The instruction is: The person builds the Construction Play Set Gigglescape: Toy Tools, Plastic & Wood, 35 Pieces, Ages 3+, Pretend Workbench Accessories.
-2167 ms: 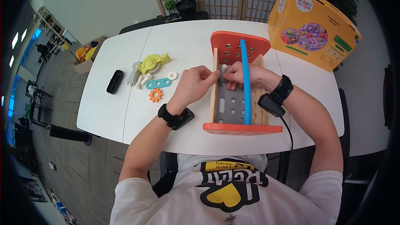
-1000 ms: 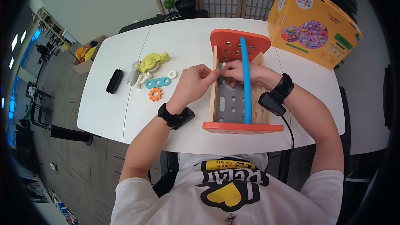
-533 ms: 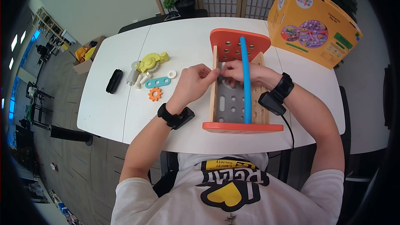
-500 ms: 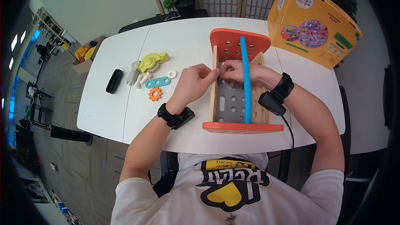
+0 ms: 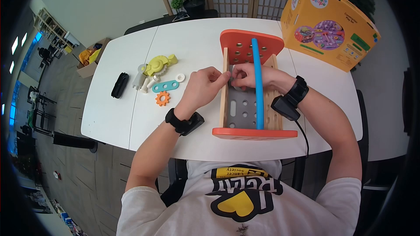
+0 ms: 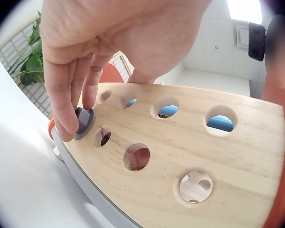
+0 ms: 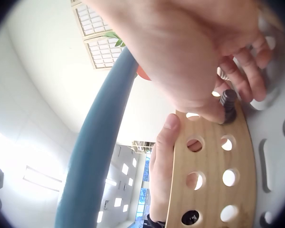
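A toy workbench with red-orange end panels, wooden side panels and a grey holed base stands on the table. A dark grey toy bolt goes through a hole in the left wooden panel. My left hand holds its hex head from outside, thumb over the panel's top edge. Inside the workbench, under the blue bar, my right hand is at the bolt's threaded end, thumb and fingers around it. The right fingertips are partly hidden.
To the left lie a yellow toy tool, a teal holed strip, an orange gear, a white ring and a black case. A large yellow box stands at the back right.
My right hand has shifted slightly toward the left panel, and its fingers have curled, covering the pale peg end that showed earlier. My left hand has stayed in place.
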### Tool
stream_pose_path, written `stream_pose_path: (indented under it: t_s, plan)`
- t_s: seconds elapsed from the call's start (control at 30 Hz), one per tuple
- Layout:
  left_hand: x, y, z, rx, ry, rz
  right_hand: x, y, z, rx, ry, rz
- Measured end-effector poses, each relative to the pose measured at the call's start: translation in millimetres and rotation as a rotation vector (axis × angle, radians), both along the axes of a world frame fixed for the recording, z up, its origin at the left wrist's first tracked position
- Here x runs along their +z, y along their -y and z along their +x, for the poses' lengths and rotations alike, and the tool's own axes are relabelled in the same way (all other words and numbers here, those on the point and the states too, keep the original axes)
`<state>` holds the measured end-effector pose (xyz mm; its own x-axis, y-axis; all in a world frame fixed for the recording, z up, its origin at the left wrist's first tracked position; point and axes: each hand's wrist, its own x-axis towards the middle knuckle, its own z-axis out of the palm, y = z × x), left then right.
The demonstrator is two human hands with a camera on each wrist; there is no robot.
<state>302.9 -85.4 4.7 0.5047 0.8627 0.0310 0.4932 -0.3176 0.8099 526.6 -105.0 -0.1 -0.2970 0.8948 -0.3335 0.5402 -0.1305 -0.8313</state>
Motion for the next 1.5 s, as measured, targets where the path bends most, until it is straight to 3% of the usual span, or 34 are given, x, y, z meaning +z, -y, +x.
stream_pose_path:
  t_s: [0.23,0.53,0.83,1.33,1.43,1.5]
  plan:
    - [-1.3,-0.2,-0.1,0.004,0.009,-0.006,-5.0,-7.7,1.5,-0.046,-0.072,-0.163]
    - [-3.3,-1.3,0.1,0.000,0.008,0.000,10.6,-2.2,-3.5,0.106,0.097,-0.123]
    - [0.6,0.6,0.7,0.001,-0.002,-0.013,7.0,-5.3,-4.9,0.013,0.056,-0.251]
    - [2.6,1.0,-0.2,-0.006,-0.023,-0.030,14.0,-5.3,-6.4,0.080,0.200,-0.131]
    - [-2.5,-0.2,-5.8,-0.021,-0.001,-0.116,31.9,4.5,5.0,0.135,0.400,0.178]
    - [3.6,8.2,-11.9,-0.014,0.057,-0.030,32.5,22.6,14.1,0.133,0.629,0.505]
